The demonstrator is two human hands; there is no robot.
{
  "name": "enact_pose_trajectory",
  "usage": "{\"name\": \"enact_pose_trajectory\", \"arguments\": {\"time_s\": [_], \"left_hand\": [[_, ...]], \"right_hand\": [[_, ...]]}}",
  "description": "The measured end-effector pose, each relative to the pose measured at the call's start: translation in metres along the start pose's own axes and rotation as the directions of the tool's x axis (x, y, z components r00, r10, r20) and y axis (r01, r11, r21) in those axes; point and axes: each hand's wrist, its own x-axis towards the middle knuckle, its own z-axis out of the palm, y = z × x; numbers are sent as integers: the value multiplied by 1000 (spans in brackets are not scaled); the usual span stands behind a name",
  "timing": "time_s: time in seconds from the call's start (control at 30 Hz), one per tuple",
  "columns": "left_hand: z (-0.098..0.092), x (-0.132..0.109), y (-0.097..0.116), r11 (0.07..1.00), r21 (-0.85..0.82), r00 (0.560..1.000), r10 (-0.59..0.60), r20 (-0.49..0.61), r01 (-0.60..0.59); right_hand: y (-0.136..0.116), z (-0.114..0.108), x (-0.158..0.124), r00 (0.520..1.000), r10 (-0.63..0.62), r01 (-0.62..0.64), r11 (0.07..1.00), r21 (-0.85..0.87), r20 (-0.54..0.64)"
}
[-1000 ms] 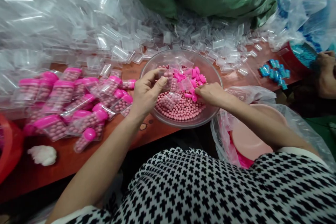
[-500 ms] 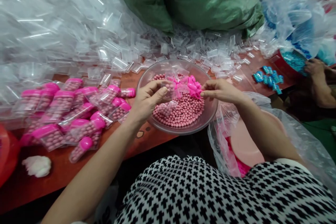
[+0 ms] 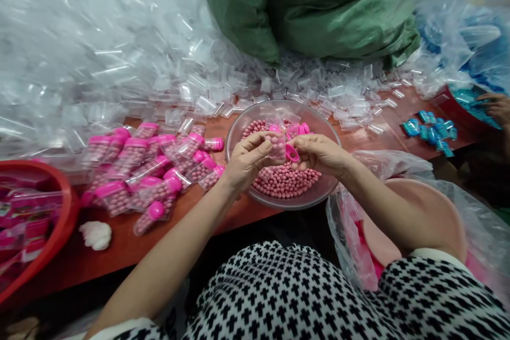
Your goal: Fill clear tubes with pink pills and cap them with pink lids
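Across the red-brown counter [image 3: 235, 215], clear plastic containers [image 3: 119, 48] bank up from ten to one o'clock, behind them a green sack [image 3: 319, 16] at twelve. The bowl [image 3: 331, 183] of pink beads [image 3: 287, 183] sits at centre; over it, the left hand [image 3: 249, 159] grips a bead-holding container [image 3: 274, 147], and the right hand [image 3: 321, 153] pinches a pink cap [image 3: 292, 154] at the container's three o'clock side. Capped containers [image 3: 131, 156] lie towards nine.

Capping seems the step: keep the mouth tipped up so beads stay in, line the cap's rim squarely with the opening, then press evenly; staying over the bowl lets it catch strays.

The left fingers cover much of the container, so its fill is hard to judge; whether cap and container touch is unclear. The red basin [image 3: 71, 212] at eight o'clock is cut off, and a co-worker's hand [image 3: 496, 109] at two is blurred.
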Motion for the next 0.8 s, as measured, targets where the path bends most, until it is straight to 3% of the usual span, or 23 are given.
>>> {"name": "enact_pose_trajectory", "arguments": {"time_s": [0.17, 0.23, 0.3, 0.37, 0.43, 0.53, 0.63, 0.8], "left_hand": [[0, -4, 0, 998, 59, 999, -24, 40, 21], [-1, -5, -3, 994, 111, 1000, 4, 23, -7], [-3, -5, -5, 981, 190, 999, 44, 10, -45], [-6, -5, -7, 947, 309, 996, 91, 22, -93], [-8, -5, -8, 888, 435, 988, 145, 50, -152], [-11, -6, -9, 815, 538, 976, 202, 87, -216], [-12, -6, -9, 800, 555, 973, 205, 103, -228], [-10, -7, -7, 782, 569, 966, 222, 130, -256]], "right_hand": [[5, -4, 1, 998, 56, -58, 997, 52, 36], [2, -6, -1, 999, -30, 29, 999, -26, -36], [-3, -7, -4, 967, -219, 191, 961, -199, -127], [-10, -4, -9, 888, -435, 338, 839, -426, -150], [-17, 1, -12, 803, -591, 411, 644, -645, -78], [-25, 11, -15, 727, -677, 428, 316, -847, 115], [-29, 17, -13, 720, -635, 442, 112, -890, 278], [-29, 20, -8, 745, -569, 435, 21, -900, 347]]}}
